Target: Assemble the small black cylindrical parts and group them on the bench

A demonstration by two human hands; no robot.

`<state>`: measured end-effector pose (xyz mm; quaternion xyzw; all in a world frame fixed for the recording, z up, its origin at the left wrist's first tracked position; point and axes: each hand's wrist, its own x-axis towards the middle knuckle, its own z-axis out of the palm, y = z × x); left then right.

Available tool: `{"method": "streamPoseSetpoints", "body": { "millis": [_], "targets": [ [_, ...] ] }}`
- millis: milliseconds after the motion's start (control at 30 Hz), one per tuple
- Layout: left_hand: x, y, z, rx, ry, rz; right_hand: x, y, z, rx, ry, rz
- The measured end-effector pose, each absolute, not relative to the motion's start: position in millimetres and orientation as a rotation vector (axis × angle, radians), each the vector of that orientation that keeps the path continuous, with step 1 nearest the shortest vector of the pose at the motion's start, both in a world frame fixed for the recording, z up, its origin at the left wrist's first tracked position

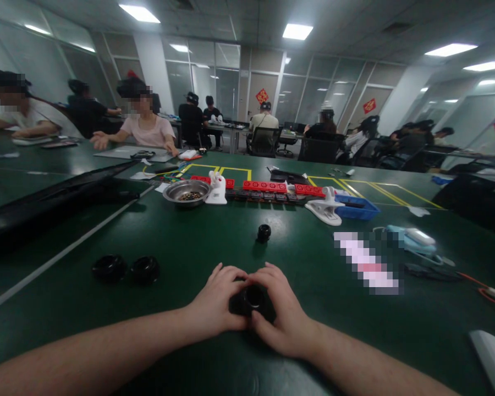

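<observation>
A glossy black hollow piece (253,297) with a round opening on top is at the near middle of the green table. My left hand (221,297) curls round its left side, fingers behind and thumb in front. From the right, my right hand (281,309) closes round the same piece, its thumb at the front edge. The hands cover much of the piece's lower part. Straight ahead of them stands a smaller black round piece (264,233). Over to the left, two black ring-shaped pieces (109,268) (145,269) lie side by side, untouched.
Beyond the hands are a metal bowl (187,193) of small parts, a white clamp (216,188), red blocks in a row (265,186) and a blue tray (358,207). A light-blue device (414,240) with cables lies right. A person (146,126) sits across the table.
</observation>
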<state>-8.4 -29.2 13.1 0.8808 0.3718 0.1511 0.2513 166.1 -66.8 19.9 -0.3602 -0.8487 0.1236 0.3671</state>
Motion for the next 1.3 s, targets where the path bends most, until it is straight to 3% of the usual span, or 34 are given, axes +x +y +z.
{"method": "streamPoseSetpoints", "body": {
  "millis": [1300],
  "targets": [
    [-8.6, -30.3, 16.1, 2.392, 0.997, 0.393, 167.8, -64.5, 14.7, -0.968, -2.099, 0.279]
  ]
}}
